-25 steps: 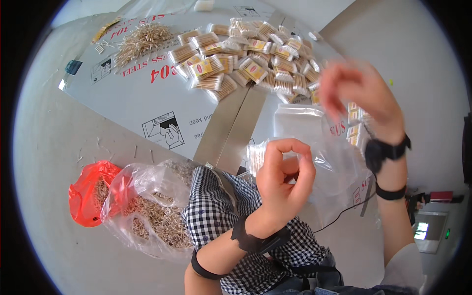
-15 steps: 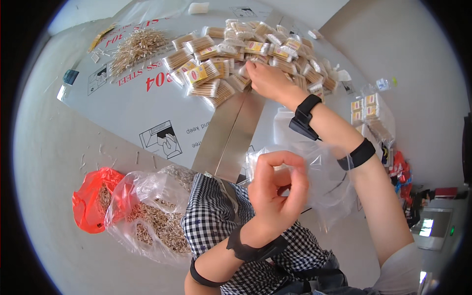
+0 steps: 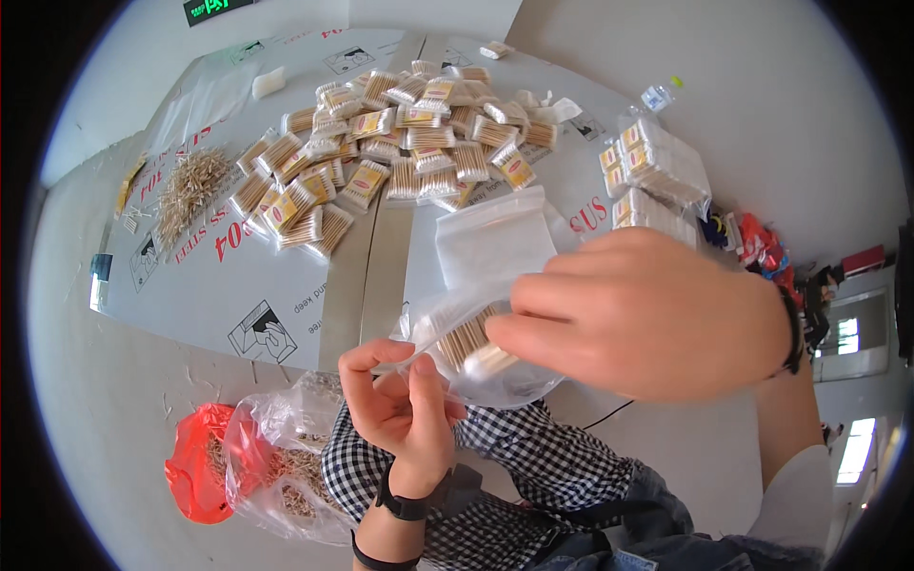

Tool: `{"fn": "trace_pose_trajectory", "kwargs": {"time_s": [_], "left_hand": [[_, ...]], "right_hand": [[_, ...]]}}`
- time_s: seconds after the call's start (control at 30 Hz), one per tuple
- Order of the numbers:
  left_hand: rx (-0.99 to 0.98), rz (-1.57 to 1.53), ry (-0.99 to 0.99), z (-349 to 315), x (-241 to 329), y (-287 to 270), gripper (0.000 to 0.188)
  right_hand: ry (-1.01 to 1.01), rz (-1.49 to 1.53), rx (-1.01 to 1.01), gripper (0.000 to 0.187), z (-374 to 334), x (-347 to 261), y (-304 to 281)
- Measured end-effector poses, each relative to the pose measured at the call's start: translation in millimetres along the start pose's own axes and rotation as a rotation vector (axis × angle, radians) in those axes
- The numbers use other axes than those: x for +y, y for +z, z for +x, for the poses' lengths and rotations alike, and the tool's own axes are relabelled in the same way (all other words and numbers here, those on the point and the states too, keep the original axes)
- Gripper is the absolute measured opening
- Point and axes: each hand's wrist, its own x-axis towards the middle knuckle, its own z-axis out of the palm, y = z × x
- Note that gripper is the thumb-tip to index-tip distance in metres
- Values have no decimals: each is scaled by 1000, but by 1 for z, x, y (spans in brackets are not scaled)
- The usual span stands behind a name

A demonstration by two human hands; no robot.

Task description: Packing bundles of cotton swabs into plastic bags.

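My left hand pinches the rim of a clear plastic bag between thumb and forefinger, above my lap. Inside the bag lie small packs of cotton swabs. My right hand is at the bag's mouth, its fingers closed on a pack of cotton swabs, which is partly hidden by the hand and blurred. Just beyond the bag, a flat stack of empty clear bags rests on the table. Farther off spreads a heap of swab packs, some with yellow labels.
Loose swabs are piled on the metal-topped table at left. Filled bags of packs stand at right, near a bottle. Below the table's left edge sit a red bag and a clear bag of loose swabs.
My right hand has come back from the heap to the bag with a swab pack. My left hand has moved left and down, pinching the bag's rim. The whole view has shifted.
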Motion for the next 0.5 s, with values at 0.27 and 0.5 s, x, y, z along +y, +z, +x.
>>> {"fn": "trace_pose_trajectory", "kwargs": {"time_s": [0.27, 0.5], "left_hand": [[-34, -53, 139, 5, -10, 13, 12], [-71, -158, 23, 10, -5, 7, 16]], "right_hand": [[10, -229, -277, 18, 53, 10, 108], [128, -37, -228, 16, 79, 23, 108]]}}
